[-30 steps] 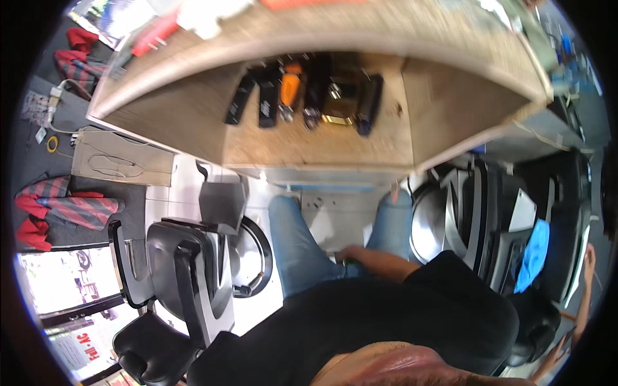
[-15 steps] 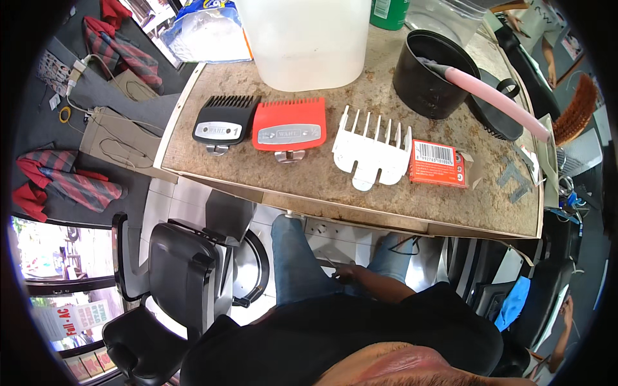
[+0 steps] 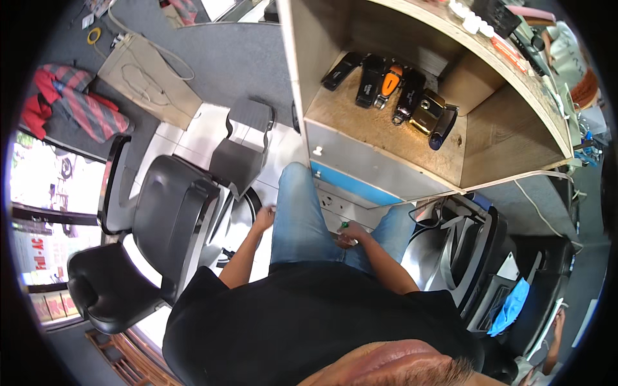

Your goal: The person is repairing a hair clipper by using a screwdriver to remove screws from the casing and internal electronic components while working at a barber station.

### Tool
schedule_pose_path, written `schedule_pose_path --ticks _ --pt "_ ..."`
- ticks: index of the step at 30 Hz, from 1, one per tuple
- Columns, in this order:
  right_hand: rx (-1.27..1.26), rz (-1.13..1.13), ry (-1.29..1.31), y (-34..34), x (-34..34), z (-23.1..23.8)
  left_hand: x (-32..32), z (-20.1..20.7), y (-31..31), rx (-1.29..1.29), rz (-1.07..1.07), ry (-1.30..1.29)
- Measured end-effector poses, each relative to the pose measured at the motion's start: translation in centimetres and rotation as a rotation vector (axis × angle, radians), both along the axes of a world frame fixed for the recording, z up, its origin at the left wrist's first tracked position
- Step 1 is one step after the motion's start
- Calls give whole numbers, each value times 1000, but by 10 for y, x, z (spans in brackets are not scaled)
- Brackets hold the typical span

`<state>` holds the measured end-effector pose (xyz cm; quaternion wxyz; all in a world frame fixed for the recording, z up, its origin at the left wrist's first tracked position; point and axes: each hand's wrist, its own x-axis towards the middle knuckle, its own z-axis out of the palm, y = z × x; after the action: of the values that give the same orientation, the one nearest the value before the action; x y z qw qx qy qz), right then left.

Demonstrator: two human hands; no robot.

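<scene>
My right hand (image 3: 348, 237) rests between my knees, its fingers closed around a small green thing (image 3: 345, 224) that I cannot identify. Beside my left thigh, my left hand (image 3: 262, 219) hangs with loose fingers and holds nothing, close to the black barber chair (image 3: 154, 225). I wear blue jeans (image 3: 296, 212) and a black shirt. Just ahead of my knees is a wooden shelf (image 3: 386, 122) holding several hair clippers (image 3: 393, 90), most of them black, one with an orange body and one gold.
A second black chair (image 3: 470, 257) stands at my right. A blue-fronted drawer (image 3: 351, 183) sits under the shelf. A cardboard sheet (image 3: 148, 80) and red cloth (image 3: 71, 106) lie on the grey floor at left. Another person's hand (image 3: 557, 321) shows at far right.
The view has swung down from the countertop with its comb guards to the shelf of clippers and my legs. Both of my hands have come into view.
</scene>
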<state>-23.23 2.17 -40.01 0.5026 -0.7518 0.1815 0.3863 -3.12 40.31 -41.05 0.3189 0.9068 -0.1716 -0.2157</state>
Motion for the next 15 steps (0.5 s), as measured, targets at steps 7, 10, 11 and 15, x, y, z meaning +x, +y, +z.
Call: schedule_pose_path --ticks 7,10,11,15 --pt "-450 -304 -259 -4 -36 46 61 182 -130 -827 317 -76" --pt "-447 -428 -364 2 -47 75 94 256 -175 -896 214 -38" --pt "-457 -455 -373 1 -47 84 103 274 -189 -884 134 -91" --pt "-510 -549 -465 25 -56 116 133 283 -212 -930 -219 -19"
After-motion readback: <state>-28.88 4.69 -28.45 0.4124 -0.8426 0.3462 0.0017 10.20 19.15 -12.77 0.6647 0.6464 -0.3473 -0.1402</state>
